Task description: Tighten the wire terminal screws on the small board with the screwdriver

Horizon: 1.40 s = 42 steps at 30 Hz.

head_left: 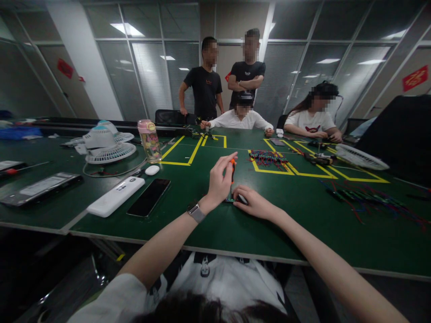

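The work at the near edge of the green table (198, 229) looks to be partway through: a screwdriver (233, 165) with an orange and black handle stands nearly upright, its blade reaching down to a small circuit board (229, 200) that lies on the tabletop between the two hands. The left hand (220, 177), with a watch (196, 212) on its wrist, has its fingers straight and pressed together, and appears to pinch the screwdriver handle between them and the thumb. The right hand (252, 202) rests low on the table at the board's right side, fingers curled, closing with the thumb on a small dark piece (242, 199); what that piece is cannot be made out. With the tool's tip down at the board, this step seems unfinished, though whether any screw is already seated is too small to tell. Farther off to the right, a bundle of wired boards (269, 160) lies within yellow tape, and a second bundle (370, 197) lies nearer, at the far right; both look wired up, but the picture does not show whether either has been worked on or awaits its turn, so the amount left cannot be counted. To the left lie a white phone (116, 197) and a black phone (149, 197), well apart from the board.
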{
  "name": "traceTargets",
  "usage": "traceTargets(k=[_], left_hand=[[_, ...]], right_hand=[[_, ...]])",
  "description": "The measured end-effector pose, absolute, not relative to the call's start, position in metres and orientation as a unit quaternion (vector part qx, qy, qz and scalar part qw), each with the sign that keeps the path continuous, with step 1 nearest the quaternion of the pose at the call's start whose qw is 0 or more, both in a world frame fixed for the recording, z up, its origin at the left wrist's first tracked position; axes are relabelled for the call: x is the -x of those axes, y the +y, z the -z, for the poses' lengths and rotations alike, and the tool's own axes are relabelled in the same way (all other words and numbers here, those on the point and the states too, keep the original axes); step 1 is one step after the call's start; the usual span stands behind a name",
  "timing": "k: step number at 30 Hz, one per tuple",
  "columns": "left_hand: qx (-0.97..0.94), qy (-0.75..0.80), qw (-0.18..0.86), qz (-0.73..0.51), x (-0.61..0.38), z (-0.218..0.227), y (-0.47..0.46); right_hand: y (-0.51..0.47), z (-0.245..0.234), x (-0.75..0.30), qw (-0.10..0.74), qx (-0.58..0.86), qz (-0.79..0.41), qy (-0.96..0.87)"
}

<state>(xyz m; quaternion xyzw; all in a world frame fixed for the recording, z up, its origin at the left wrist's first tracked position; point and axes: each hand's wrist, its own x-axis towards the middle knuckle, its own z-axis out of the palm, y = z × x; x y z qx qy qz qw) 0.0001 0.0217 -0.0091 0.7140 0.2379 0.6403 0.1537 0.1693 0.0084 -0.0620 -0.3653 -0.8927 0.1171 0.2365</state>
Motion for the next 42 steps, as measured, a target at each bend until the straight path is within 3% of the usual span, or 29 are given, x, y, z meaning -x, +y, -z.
traceTargets(k=[7,15,22,29,36,42], left_hand=[[-0.706,0.27,0.091,-0.648,-0.0001,0.0061,0.0184],[-0.712,0.238,0.177,-0.636,-0.001,0.0116,0.0225],[-0.704,0.279,0.086,-0.647,-0.0013,0.0073,0.0197],[-0.715,0.235,0.2,-0.628,-0.0008,0.0094,0.0199],[-0.713,0.277,0.097,-0.637,0.0,0.0052,0.0176],[-0.721,0.234,0.147,-0.635,-0.0005,0.0086,0.0205]], right_hand=[[0.008,0.0617,-0.1691,0.235,0.368,-0.118,-0.892],[0.0087,0.0629,-0.1705,0.237,0.365,-0.117,-0.893],[0.0086,0.0625,-0.1699,0.24,0.365,-0.115,-0.892],[0.0091,0.0628,-0.1701,0.239,0.364,-0.113,-0.893],[0.0099,0.0644,-0.1711,0.24,0.362,-0.113,-0.894],[0.0093,0.0629,-0.1709,0.24,0.36,-0.117,-0.894]])
